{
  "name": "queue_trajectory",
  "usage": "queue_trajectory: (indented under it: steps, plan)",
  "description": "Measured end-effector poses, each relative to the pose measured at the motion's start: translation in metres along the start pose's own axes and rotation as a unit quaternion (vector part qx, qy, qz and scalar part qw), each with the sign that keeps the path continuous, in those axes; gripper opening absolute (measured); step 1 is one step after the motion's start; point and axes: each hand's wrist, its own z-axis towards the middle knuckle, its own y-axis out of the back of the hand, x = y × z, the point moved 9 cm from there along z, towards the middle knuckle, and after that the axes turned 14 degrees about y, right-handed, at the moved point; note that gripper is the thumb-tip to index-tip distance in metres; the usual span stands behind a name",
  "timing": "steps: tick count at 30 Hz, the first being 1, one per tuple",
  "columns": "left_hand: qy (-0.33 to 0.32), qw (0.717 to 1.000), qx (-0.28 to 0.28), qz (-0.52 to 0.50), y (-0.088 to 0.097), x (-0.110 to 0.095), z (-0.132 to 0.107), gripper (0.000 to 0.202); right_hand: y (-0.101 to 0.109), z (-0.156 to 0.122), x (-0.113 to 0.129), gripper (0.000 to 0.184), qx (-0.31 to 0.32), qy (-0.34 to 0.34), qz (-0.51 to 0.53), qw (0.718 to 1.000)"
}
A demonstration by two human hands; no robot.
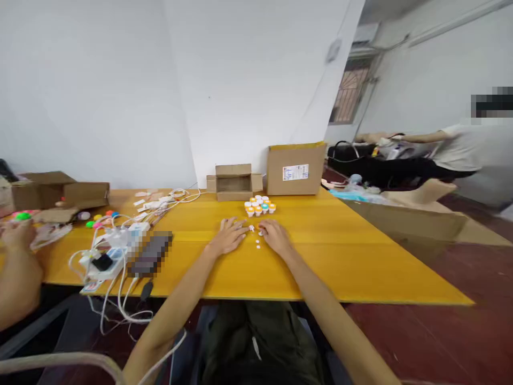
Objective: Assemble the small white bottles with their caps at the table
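Observation:
My left hand point(230, 236) lies low over the yellow table, its fingers stretched out and apart. Its fingertips reach toward a small white part point(251, 228), whose kind is too small to tell. Opposite it, my right hand point(276, 236) has its fingers curled together at a small white piece point(260, 233). Two tiny white bits point(257, 244) lie on the table between the hands. Just beyond stands a cluster of small white containers point(258, 205) with orange rims, one with a teal rim.
An open small carton point(233, 183) and a larger labelled cardboard box point(295, 170) stand at the back. On the left are power strips point(108, 262) with tangled cables, a blurred-out dark device point(150, 255) and a co-worker's hand point(19, 235). Another person sits at right behind a big carton point(404, 219).

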Motion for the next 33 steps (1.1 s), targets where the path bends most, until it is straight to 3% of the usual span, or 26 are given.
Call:
queue_trajectory:
  steps: [12, 20, 24, 33]
  plan:
    - [-0.045, 0.998, -0.035, 0.009, 0.008, -0.007, -0.001, 0.046, -0.004, 0.002, -0.009, 0.019, -0.041, -0.023, 0.03, 0.998]
    - [-0.08, 0.996, -0.006, 0.025, 0.002, -0.015, 0.003, 0.056, -0.005, 0.003, -0.009, 0.019, -0.061, -0.019, 0.017, 0.998]
    - [-0.069, 0.997, -0.01, 0.022, 0.001, -0.011, 0.005, 0.053, -0.004, 0.002, -0.011, 0.02, -0.078, -0.024, 0.022, 0.996]
    - [-0.041, 0.996, -0.074, 0.008, 0.012, -0.002, 0.002, 0.04, 0.0, -0.003, -0.008, 0.019, -0.081, -0.046, 0.041, 0.995]
